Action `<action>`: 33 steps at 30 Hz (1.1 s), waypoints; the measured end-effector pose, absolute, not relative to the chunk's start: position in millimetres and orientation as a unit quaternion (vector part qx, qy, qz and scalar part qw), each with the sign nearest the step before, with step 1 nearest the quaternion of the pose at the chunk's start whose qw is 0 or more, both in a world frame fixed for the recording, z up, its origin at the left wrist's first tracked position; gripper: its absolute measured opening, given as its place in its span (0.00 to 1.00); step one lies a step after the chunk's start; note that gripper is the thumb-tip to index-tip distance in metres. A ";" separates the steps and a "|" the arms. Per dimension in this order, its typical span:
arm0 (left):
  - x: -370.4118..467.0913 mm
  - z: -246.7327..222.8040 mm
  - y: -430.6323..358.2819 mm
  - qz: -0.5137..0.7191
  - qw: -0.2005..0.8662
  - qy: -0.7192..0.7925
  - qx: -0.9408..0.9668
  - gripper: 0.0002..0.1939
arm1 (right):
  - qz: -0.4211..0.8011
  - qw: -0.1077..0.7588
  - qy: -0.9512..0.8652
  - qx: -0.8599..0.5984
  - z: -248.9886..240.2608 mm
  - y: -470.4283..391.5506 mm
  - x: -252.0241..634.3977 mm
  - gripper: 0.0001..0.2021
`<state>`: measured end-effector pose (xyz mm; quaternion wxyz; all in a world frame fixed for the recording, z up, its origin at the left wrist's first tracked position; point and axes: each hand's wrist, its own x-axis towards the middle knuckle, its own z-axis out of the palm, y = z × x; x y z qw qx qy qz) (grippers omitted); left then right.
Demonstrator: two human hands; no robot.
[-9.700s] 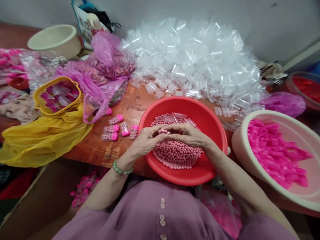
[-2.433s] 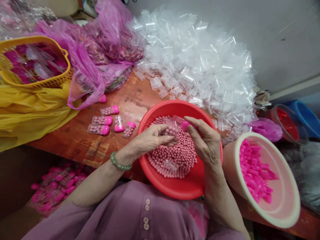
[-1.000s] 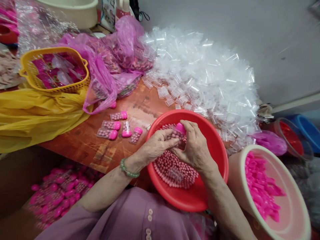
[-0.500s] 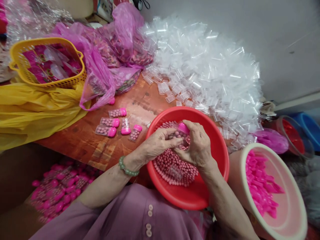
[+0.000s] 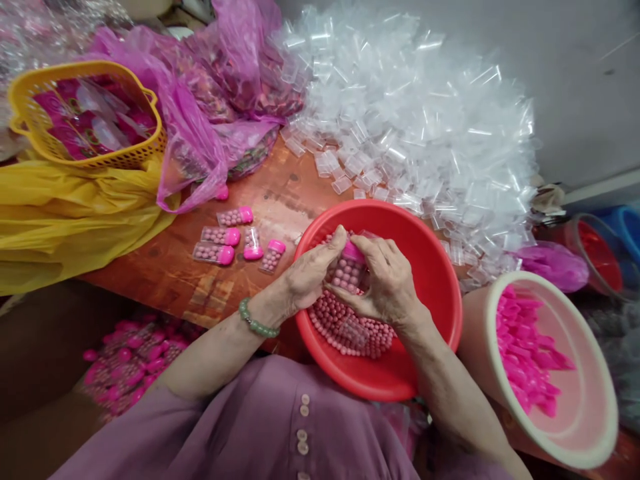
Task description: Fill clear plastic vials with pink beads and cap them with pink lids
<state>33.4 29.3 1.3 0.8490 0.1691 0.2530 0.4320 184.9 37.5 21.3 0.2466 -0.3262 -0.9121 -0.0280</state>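
At the upper left of the frame a yellow basket [image 5: 85, 113] sits above a yellow bag [image 5: 65, 220], with a pink bag [image 5: 200, 100] beside it. Lower left, filled tubes [image 5: 130, 353] lie in a heap below the surface [image 5: 180, 280]. Left of centre, five capped tubes [image 5: 235, 241] lie on that surface. In the centre, the left hand [image 5: 310, 273] and the right hand [image 5: 387, 283] meet over the red bowl [image 5: 430, 267] of pink beads [image 5: 350, 327]. The fingers of both hands are closed around one clear tube [image 5: 349, 272] full of beads, its pink cap [image 5: 353, 251] at the top under the fingertips. Above the bowl spreads a pile of empty clear tubes [image 5: 415, 120]. At the lower right a cream bowl [image 5: 595, 440] holds loose pink caps [image 5: 530, 347].
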 end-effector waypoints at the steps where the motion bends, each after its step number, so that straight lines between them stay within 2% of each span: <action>1: 33.9 0.3 29.2 0.441 0.843 0.255 0.171 0.17 | -0.021 0.241 -0.912 -0.331 21.0 37.8 185.3 0.33; 4: 35.2 -2.9 29.8 0.468 0.822 0.274 0.176 0.11 | 0.014 0.222 -0.911 -0.348 19.6 38.4 187.1 0.34; 6: 35.0 -3.2 31.3 0.459 0.826 0.279 0.169 0.12 | 0.038 0.222 -0.909 -0.352 19.1 38.7 188.6 0.37; 9: 33.8 0.3 33.9 0.399 0.865 0.266 0.146 0.23 | 0.076 0.234 -0.903 -0.353 20.0 38.8 190.2 0.41; 12: 34.1 5.6 34.8 0.367 0.885 0.257 0.123 0.30 | 0.123 0.235 -0.902 -0.341 21.4 38.3 189.8 0.38; 15: 36.9 8.1 33.4 0.369 0.888 0.257 0.097 0.30 | 0.139 0.244 -0.901 -0.330 20.5 37.2 188.0 0.35; 20: 44.8 8.6 28.7 0.361 0.889 0.271 0.076 0.27 | 0.096 0.276 -0.900 -0.322 18.5 32.5 186.3 0.37; 27: 52.4 20.7 15.5 0.371 0.865 0.323 0.098 0.32 | 0.100 0.284 -0.887 -0.351 33.3 22.0 186.7 0.31; 30: 53.3 22.0 16.2 0.364 0.871 0.312 0.107 0.34 | 0.117 0.287 -0.877 -0.366 33.2 22.5 188.8 0.33; 33: 53.1 18.5 20.2 0.380 0.864 0.310 0.114 0.33 | 0.141 0.281 -0.876 -0.366 28.5 26.6 192.6 0.35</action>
